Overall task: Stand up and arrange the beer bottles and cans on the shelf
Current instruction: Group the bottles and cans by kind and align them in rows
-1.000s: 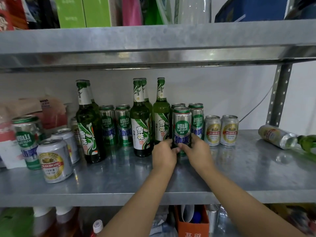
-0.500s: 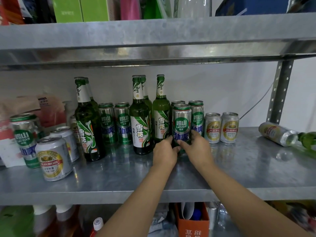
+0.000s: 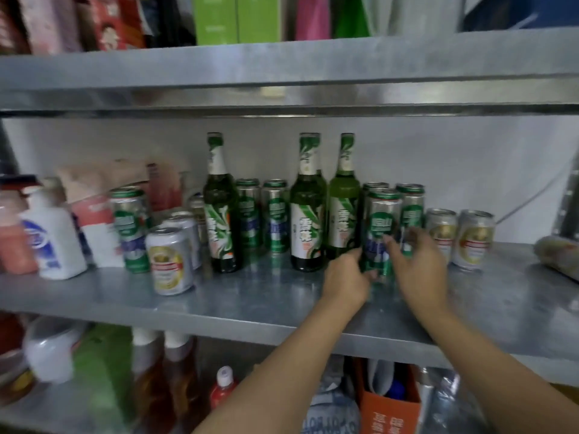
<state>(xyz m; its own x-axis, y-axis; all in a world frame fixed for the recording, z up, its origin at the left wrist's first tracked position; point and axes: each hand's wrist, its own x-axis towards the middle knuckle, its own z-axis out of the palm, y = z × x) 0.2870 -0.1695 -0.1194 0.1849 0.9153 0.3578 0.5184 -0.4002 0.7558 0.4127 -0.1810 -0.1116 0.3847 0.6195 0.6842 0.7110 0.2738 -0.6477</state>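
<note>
Setting the tall green can (image 3: 380, 233) into line w/ both hands: left hand (image 3: 344, 278) was clamped low on its side, right hand (image 3: 418, 264) open, fingers touching. Can stood upright on shelf (image 3: 266, 296), front of 2 others. Best nudge slow, base flat, clear of bottle (image 3: 343, 211) beside.

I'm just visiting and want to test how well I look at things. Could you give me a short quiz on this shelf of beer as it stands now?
1. True or false: the tall green can between the left hand and right hand stands upright.
2. What lies on its side at the right end of the shelf? A) a toppled can B) a white bottle C) a pink bag
3. How many green glass bottles show their full front, unhidden?

Key:
1. True.
2. A.
3. Three.
</note>
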